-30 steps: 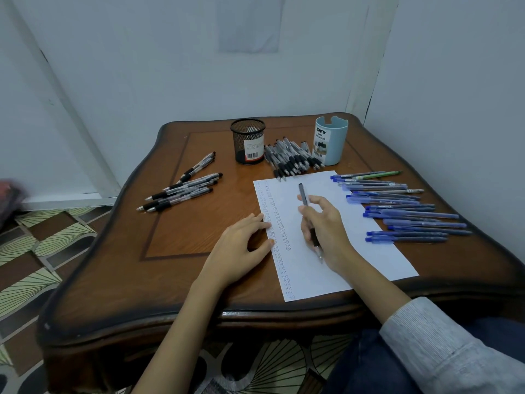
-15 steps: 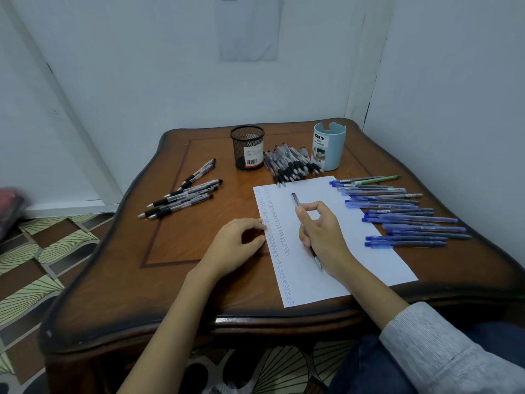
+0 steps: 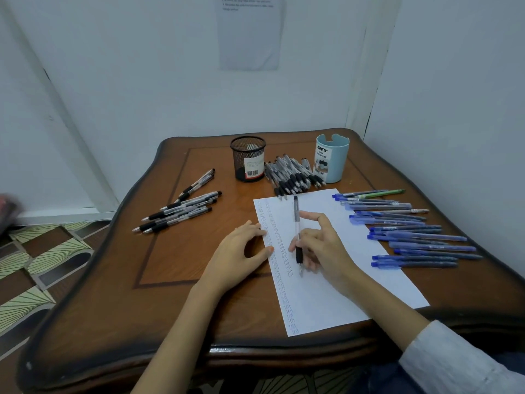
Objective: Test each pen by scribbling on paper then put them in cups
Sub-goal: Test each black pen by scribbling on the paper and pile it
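Right now, nearest to you, your two forearms reach over the front edge of the brown wooden desk [image 3: 119, 302], the right one in a pale grey sleeve [image 3: 454, 362]. Your right hand [image 3: 326, 251] rests on the sheet of white paper [image 3: 326, 297], its fingers [image 3: 298, 243] closed around a clear pen with a black grip [image 3: 297, 223]; the index finger sticks out, the pen stands tilted with its cap end away from you, and the tip sits at or just above the sheet beside the columns of scribbles [image 3: 279, 251] running along the paper's left side. Your left hand [image 3: 241, 251] lies palm down with its fingers loosely curled and holding nothing, the fingertips touching the paper's left edge. To the right of the sheet, a row of blue pens [image 3: 412, 237] lies roughly parallel, with one green pen [image 3: 383, 193] at its far end. To the left, well apart from the paper, a small group of black-grip pens [image 3: 181, 210] lies at an angle. Farther back, a larger heap of black-grip pens [image 3: 292, 176] lies between a black mesh cup [image 3: 248, 157] and a light blue cup [image 3: 332, 157], both upright; a few tips of the heap reach the paper's far edge. Behind the desk, a paper notice [image 3: 250, 32] hangs on the white wall.
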